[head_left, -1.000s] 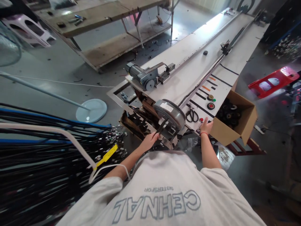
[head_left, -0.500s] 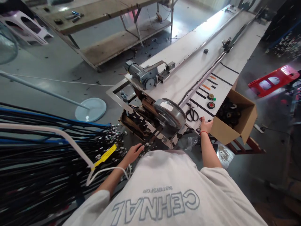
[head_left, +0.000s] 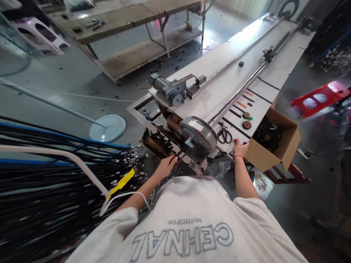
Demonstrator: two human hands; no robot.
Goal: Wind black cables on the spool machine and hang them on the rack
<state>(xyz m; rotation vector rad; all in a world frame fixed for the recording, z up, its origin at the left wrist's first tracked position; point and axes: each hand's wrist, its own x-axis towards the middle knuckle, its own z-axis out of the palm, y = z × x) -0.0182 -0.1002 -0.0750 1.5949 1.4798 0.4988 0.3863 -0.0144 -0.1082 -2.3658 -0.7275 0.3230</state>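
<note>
My left hand (head_left: pixel 166 166) is closed, with a thin black piece (head_left: pixel 176 157) at its fingertips, just short of the round grey metal drum (head_left: pixel 195 137) on the near end of a machine bench. The piece's far end blends into the dark machine parts. At the bench's front corner lies my right hand (head_left: pixel 241 149), thumb apart from the other fingers and beside a small red button (head_left: pixel 235 141). Black-handled scissors (head_left: pixel 225 135) lie just beyond that hand. Rolls of tape (head_left: pixel 246 125) and short black and orange strips (head_left: pixel 241 105) are on the white bench top (head_left: pixel 203 102).
An open cardboard box (head_left: pixel 264 157) of dark rolls stands right of the bench. A grey motor (head_left: pixel 167 87) sits on the bench's left side. Bundled black cables (head_left: pixel 55 190) hang at my left, behind a white hooked tube (head_left: pixel 79 159). A red stool (head_left: pixel 319 98) is farther right.
My left hand has moved up and right, toward the drum, with the black piece at its fingertips. My right hand stays by the red button. The view has shifted slightly.
</note>
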